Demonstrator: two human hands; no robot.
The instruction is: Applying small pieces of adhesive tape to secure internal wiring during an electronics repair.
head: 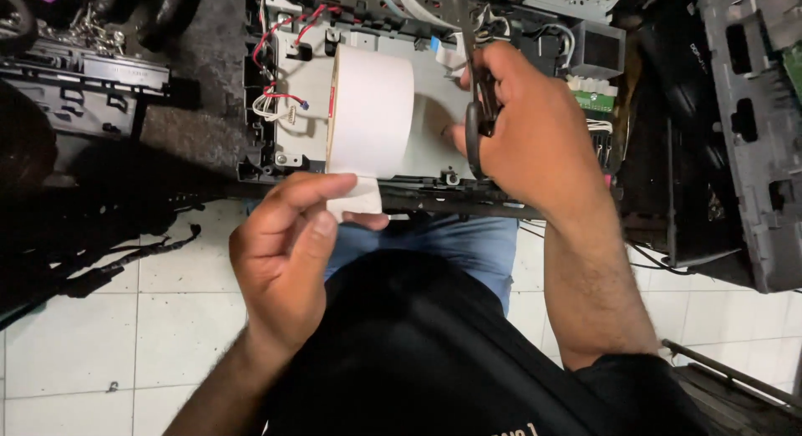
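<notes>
A wide roll of white tape (pixel 372 110) lies on the grey metal plate of an opened machine chassis (pixel 311 85). My left hand (pixel 288 252) pinches the loose white end of the tape (pixel 355 198) at the chassis's near edge. My right hand (pixel 535 131) grips black-handled scissors (pixel 478 110), its fingers through the loops, with the blades pointing away over the chassis just right of the roll.
Red and white wires (pixel 280 98) run along the chassis's left side, and a green circuit board (pixel 595 98) sits at its right. Dark machine parts (pixel 735 127) crowd the right and upper left. White floor tiles (pixel 100 336) and my blue-jeaned knees lie below.
</notes>
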